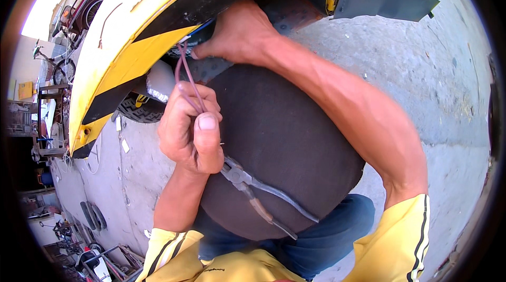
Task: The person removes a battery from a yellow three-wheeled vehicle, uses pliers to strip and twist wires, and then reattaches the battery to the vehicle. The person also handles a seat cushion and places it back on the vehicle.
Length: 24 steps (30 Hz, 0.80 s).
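Observation:
My left hand [192,129] is closed, pinching a thin reddish-brown wire [190,73] between thumb and fingers. The wire runs up from it in two strands to the underside of a yellow-and-black striped metal body [153,42]. Under that edge reaches my right hand [234,34]. Its thumb lies against a dark object with white markings [182,51], while its other fingers are hidden behind the panel. A pair of pliers [242,179] lies just below my left hand, handles apart, on a dark brown pad [274,139] over my legs.
A black tyre [139,109] and a silvery wrapped part [159,80] sit beneath the striped body. A grey metal flap [382,1] juts out at upper right. Concrete floor [453,81] surrounds me. Far left are a bicycle [63,68], racks and loose tyres [92,215].

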Motion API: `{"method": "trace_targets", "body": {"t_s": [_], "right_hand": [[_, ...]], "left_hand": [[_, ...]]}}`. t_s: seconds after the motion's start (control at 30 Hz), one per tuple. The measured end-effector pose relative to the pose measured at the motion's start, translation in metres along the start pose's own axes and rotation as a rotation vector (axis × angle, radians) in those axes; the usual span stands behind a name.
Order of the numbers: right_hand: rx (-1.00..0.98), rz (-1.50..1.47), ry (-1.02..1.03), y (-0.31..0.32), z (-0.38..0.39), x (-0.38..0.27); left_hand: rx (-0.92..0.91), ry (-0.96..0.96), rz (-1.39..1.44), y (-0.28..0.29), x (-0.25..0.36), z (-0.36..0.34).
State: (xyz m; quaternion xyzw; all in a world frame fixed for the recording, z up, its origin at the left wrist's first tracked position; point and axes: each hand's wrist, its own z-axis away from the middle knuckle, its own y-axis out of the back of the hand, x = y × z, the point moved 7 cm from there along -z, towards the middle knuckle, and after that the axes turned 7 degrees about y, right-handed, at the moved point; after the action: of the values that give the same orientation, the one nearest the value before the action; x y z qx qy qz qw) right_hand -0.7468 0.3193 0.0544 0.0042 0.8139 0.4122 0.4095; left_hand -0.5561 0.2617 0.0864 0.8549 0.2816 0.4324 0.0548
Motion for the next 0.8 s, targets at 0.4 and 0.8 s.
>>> {"method": "trace_targets", "body": {"t_s": [0.4,0.8], "right_hand": [[0.402,-0.033,0.038,0.029,0.052,-0.012],[0.38,-0.281,0.037,0.062,0.068,0.015]], "left_hand": [[0.03,-0.092,0.166,0.004,0.01,0.009],[0.115,0.404,-0.247,-0.001,-0.055,-0.001]]}}
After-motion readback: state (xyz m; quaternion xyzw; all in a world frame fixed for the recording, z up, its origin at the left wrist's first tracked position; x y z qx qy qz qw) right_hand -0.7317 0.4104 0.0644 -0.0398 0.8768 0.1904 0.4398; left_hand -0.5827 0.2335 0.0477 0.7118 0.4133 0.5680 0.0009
